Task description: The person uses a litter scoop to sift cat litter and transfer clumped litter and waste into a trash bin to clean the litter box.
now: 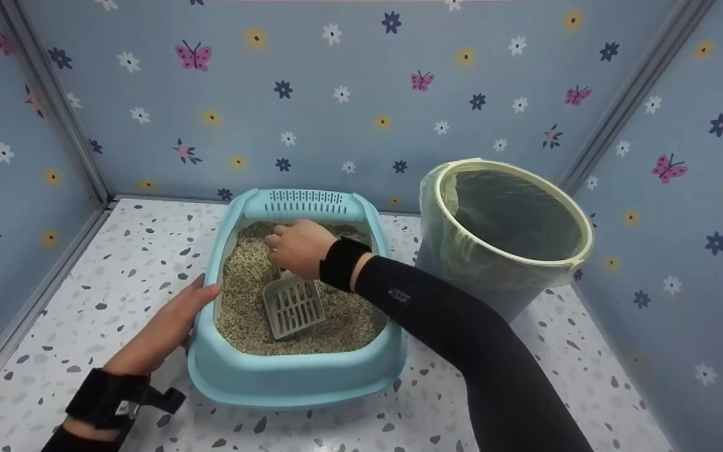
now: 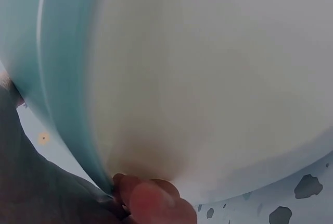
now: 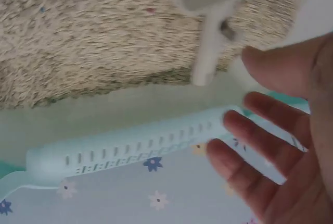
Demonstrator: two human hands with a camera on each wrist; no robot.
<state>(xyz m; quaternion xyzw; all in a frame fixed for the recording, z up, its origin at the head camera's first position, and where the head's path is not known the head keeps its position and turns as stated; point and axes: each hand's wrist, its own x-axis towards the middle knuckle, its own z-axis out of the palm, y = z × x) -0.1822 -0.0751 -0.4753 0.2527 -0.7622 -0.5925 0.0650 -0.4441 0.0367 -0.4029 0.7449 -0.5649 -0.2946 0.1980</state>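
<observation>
In the head view a blue litter box (image 1: 299, 363) sits at centre on a speckled white surface (image 1: 123, 263), filled with grainy tan litter (image 1: 245, 304). A beige slotted scoop (image 1: 295, 306) lies on the litter near the middle of the frame, its handle mostly hidden beneath the right hand (image 1: 302, 248).

The right wrist view uncovers that handle: it points downward from the top of the frame, and the hand is apart from it at the lower right, its grip slack, with fingers spread and thumb nearest the handle. This view alone brings out tiny red and blue specks in the litter.

The left hand (image 1: 170, 320), left of centre in the head view, has its thumb over the box's left rim. The left wrist view adds the fingers, bent against the pale outer wall at the bottom of the frame; the grip holds the rim.

Only the head view takes in the bin (image 1: 518, 302) at right, with a translucent liner (image 1: 481, 265) folded over its rim, and the black sleeve (image 1: 449, 320) on the right arm.
</observation>
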